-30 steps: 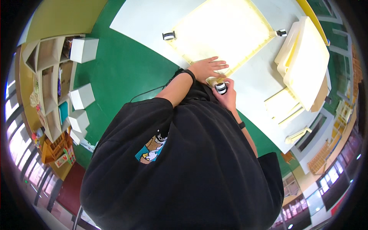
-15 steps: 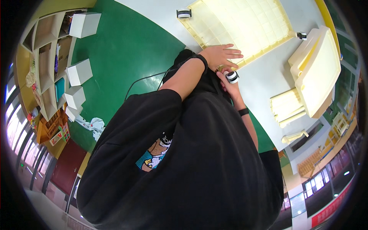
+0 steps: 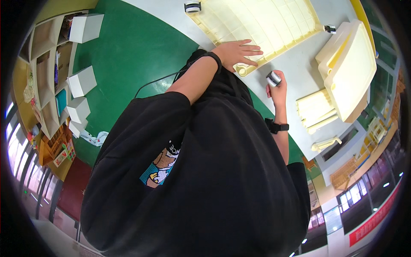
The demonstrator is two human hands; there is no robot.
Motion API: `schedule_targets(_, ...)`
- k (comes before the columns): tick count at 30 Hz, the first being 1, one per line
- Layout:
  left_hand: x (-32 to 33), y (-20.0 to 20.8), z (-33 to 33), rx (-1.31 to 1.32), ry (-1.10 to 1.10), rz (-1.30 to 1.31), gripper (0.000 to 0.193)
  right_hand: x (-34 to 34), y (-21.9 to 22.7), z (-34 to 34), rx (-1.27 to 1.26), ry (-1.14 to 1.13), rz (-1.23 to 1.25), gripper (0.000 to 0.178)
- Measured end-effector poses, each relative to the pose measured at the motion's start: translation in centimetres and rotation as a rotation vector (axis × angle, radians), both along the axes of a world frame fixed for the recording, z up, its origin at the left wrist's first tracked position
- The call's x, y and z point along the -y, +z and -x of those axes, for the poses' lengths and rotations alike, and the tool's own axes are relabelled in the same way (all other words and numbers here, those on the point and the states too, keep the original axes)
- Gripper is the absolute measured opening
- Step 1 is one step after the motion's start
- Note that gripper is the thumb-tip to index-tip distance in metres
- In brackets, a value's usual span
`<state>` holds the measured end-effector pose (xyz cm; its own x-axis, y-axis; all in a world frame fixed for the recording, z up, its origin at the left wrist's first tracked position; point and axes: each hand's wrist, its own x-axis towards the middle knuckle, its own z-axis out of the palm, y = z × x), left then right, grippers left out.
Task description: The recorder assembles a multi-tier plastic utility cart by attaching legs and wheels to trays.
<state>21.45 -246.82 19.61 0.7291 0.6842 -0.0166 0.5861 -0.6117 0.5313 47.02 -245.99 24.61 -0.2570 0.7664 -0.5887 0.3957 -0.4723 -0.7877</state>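
My left hand [image 3: 233, 54] lies with its fingers spread on the near left corner of a cream plastic panel [image 3: 261, 23]. At that corner a round socket [image 3: 242, 71] is exposed beside my palm. My right hand [image 3: 278, 91] is closed round a black and white caster wheel [image 3: 273, 79], held to the right of the corner and apart from the panel. Another caster [image 3: 192, 7] sits at the panel's left corner, and one more caster [image 3: 329, 29] at its right corner.
On the pale grey tabletop [image 3: 295, 79], to the right, stand a large cream plastic bin-like part [image 3: 351, 73], ribbed cream panels [image 3: 316, 109] and a small cream bar [image 3: 326, 144]. Left, over the green floor [image 3: 124, 47], are white boxes [image 3: 82, 81] and a shelf unit [image 3: 45, 73].
My right hand has pulled away from the panel corner to the right, taking the caster with it and baring the socket. My left hand stays on the panel; the whole view has shifted slightly.
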Motion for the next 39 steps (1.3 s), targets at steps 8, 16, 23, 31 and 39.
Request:
schedule_targets(8, 0.0, 0.2, -0.6, -0.095, -0.015, -0.022, 0.093, -3.2, -2.3, -7.4, 0.529, -0.053, 0.1, 0.053)
schedule_targets(16, 0.3, -0.1, -3.1, -0.175, 0.035, -0.055, 0.096, -5.7, -6.2, -13.1, 0.951, 0.064, -0.083, 0.072)
schedule_targets(23, 0.4, 1.3, -6.5, -0.288, 0.116, -0.065, 0.089, -5.2, -7.8, -14.8, 0.86, -0.072, -0.342, 0.055)
schedule_targets(31, 5.7, 2.3, 0.3, 0.216, 0.157, 0.05, 0.02, -2.3, -7.6, -14.7, 0.738, -0.43, -0.247, 0.046)
schedule_targets(39, 8.2, 0.9, 12.5, 0.182, 0.573, 0.392, 0.018, 0.3, -3.2, -1.2, 0.184, -0.304, -0.266, 0.023)
